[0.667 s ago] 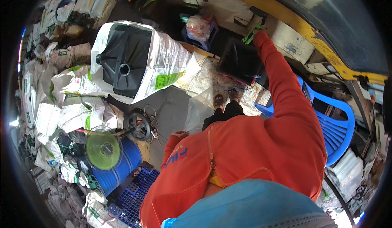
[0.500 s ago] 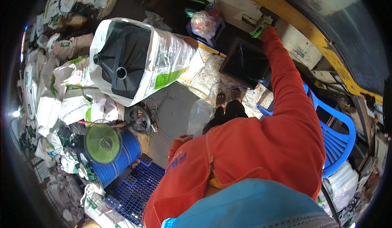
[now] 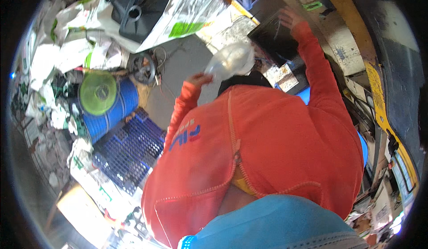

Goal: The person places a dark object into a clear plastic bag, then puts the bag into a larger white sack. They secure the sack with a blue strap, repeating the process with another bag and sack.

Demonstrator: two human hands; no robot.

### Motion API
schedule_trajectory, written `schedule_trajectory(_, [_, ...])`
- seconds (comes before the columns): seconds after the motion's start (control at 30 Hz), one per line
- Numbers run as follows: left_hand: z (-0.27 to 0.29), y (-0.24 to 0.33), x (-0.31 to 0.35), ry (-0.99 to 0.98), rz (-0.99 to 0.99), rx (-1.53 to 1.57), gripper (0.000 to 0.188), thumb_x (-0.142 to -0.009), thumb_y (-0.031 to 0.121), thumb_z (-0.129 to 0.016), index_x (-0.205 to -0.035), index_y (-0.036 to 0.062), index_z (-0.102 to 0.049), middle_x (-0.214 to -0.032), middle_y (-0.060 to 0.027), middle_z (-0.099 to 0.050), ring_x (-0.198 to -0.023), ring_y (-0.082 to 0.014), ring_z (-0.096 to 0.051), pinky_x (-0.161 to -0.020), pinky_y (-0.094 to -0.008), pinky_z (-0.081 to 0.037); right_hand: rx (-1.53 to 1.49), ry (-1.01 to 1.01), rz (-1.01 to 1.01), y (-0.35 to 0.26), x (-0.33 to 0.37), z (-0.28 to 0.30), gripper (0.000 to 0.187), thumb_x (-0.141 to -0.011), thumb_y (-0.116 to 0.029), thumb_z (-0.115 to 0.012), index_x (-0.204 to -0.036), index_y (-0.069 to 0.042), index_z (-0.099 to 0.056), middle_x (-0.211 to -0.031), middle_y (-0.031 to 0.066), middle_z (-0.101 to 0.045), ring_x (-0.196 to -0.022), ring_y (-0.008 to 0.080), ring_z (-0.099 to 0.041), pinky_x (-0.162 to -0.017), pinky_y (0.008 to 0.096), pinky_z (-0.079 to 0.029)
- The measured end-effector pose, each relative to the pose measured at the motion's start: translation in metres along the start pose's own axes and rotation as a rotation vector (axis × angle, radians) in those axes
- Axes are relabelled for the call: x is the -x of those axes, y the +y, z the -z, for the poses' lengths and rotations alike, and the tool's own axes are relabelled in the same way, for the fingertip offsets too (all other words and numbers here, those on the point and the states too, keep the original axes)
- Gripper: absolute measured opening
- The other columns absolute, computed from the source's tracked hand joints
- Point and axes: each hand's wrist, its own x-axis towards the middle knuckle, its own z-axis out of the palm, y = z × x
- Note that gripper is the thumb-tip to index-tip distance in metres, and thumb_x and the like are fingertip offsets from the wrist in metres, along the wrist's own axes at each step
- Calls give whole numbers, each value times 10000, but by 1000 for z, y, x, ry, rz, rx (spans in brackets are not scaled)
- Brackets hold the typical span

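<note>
Fingers (image 3: 207,77) of the left hand (image 3: 195,79) are closed on one end of a clear plastic bag (image 3: 232,61). That bag is puffed out and sticks up to the right of the hand, above the person's dark pants (image 3: 244,80). The right hand (image 3: 293,19) is farther up, with its fingers spread wide and nothing in them. It is over the edge of a shiny black box (image 3: 273,42); I cannot tell if it touches it. Just to the right of that hand, a small green tool (image 3: 312,6) lies on a pale ledge (image 3: 341,44).

Red sleeves and a red jacket (image 3: 285,137) fill the middle, with a blue mask (image 3: 272,222) below. Up and to the left of the clear bag is a big white sack (image 3: 203,6) with a green patch. A large black plastic part (image 3: 145,10) sits in its mouth. Below the sack is a black wheel (image 3: 143,68) on the gray floor (image 3: 180,64). Farther left, a round green fan (image 3: 98,93) hides part of a blue barrel (image 3: 111,115). Near the barrel is a blue pallet (image 3: 129,151) full of holes. At the far right is a scratched yellow frame (image 3: 378,100).
</note>
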Motion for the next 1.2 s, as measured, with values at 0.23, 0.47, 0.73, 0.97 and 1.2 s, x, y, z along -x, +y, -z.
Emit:
schedule_trajectory(0.23, [-29,132,-6,29,-182,112,225,-703,240,-639,-712,17,-611,-645,-28,-573,-615,-90,-508,-596,-213,-392,922,-372,968,-24,171,-143,507,-661,-200,-678,-1116,-94,-482,-1114,77,-483,-954,213,-496,-830,335,-376])
schedule_trajectory(0.47, [-5,201,11,-163,-455,-29,223,-671,246,-699,-603,66,-585,-555,17,-545,-467,-40,-440,-438,-187,-338,498,-387,796,-81,163,-151,127,-770,-111,-568,-882,-54,-590,-820,61,-609,-745,145,-566,-661,279,-437])
schedule_trajectory(0.73, [96,234,-10,-197,-935,456,124,-733,-18,-503,-796,-35,-608,-846,-143,-619,-764,-190,-603,-751,-284,-464,45,-51,919,-165,146,-168,103,-822,-108,-512,-893,-39,-539,-771,26,-563,-666,115,-519,-611,259,-431])
schedule_trajectory(0.97, [222,276,-52,-7,-1223,723,114,-722,-80,-480,-727,20,-426,-793,-217,-582,-684,-272,-602,-644,-351,-505,-257,-154,1119,-188,129,-269,118,-835,-89,-458,-940,-50,-494,-886,98,-552,-839,206,-518,-735,322,-407])
schedule_trajectory(1.2, [341,312,-120,373,-1343,252,208,-737,-39,-567,-934,16,-608,-876,-65,-611,-761,-111,-566,-713,-208,-444,2,-282,1454,-172,98,-361,117,-835,-76,-432,-905,-33,-515,-969,189,-542,-922,287,-516,-833,369,-378])
